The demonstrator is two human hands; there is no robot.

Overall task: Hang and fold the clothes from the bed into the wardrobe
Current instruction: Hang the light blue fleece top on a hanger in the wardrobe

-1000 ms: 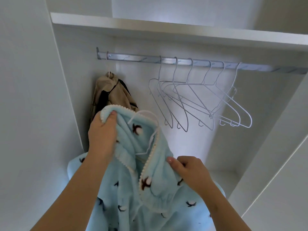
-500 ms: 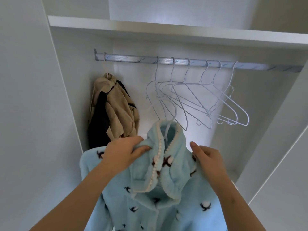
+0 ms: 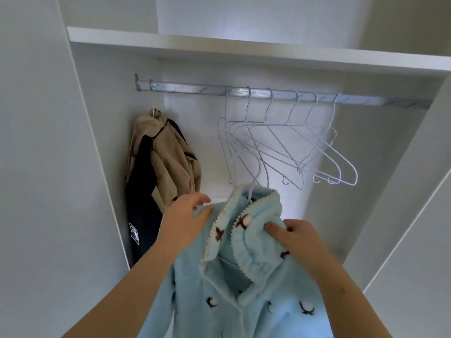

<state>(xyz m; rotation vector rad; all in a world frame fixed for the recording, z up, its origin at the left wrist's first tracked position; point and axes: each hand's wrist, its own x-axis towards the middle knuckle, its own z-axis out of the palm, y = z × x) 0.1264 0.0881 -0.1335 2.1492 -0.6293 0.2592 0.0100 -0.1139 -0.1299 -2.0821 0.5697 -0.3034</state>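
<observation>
A fluffy light-blue top [image 3: 244, 293] with small dark motifs and a bobble-trimmed collar sits on a white wire hanger [image 3: 255, 181], whose hook sticks up out of the collar. My left hand [image 3: 185, 220] holds the top's left shoulder beside the collar, thumb pressed on the fabric. My right hand [image 3: 295, 237] grips the right collar flap, fingers curled round it. The top is below the silver wardrobe rail [image 3: 190, 87], not hung on it.
A beige and black jacket [image 3: 158, 172] hangs at the rail's left end. Several empty white wire hangers [image 3: 292, 147] hang from the middle to the right. A white shelf [image 3: 244, 48] runs above; wardrobe side walls stand left and right.
The top's collar has settled upright on the hanger and the garment hangs straighter. My left hand slid off the collar to the shoulder; my right hand closed on the right collar flap.
</observation>
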